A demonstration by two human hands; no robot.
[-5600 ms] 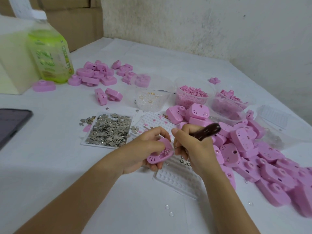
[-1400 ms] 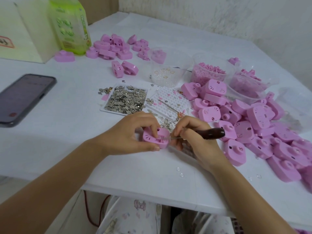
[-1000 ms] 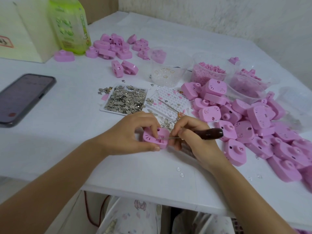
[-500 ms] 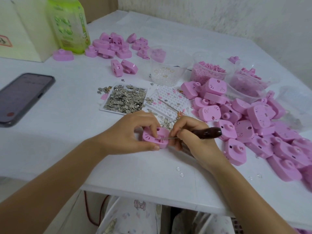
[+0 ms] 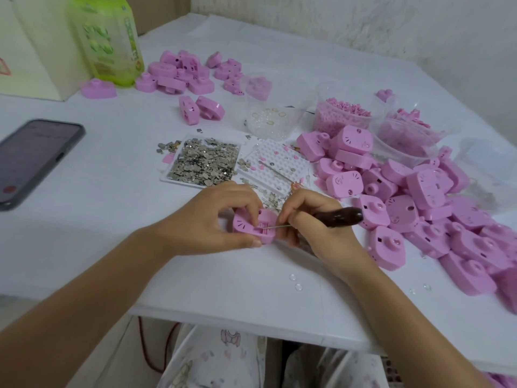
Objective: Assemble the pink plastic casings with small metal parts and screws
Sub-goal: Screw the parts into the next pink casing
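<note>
My left hand [image 5: 216, 217] grips a pink plastic casing [image 5: 242, 224] on the table, thumb under its near edge, fingers curled over the top. My right hand [image 5: 313, 224] holds a screwdriver with a dark brown handle [image 5: 340, 217]; its thin metal shaft [image 5: 275, 226] points left into the casing's open side. A white tray of small silver metal parts [image 5: 204, 162] lies just beyond the hands. Next to it is a white dimpled tray [image 5: 275, 163] with tiny pink bits and a thin pin.
A big heap of pink casings [image 5: 419, 208] fills the right side. A smaller group [image 5: 181, 74] lies at the back by a green bottle [image 5: 107, 37]. Clear tubs [image 5: 347, 113] hold pink and clear pieces. A phone [image 5: 33, 155] lies at left. The table edge [image 5: 251, 326] runs just below my wrists.
Since 5.6 s ago the casing came down from mid-air onto the table and the view shifted. Over the last second the hands barely moved; the screwdriver stays in the casing.
</note>
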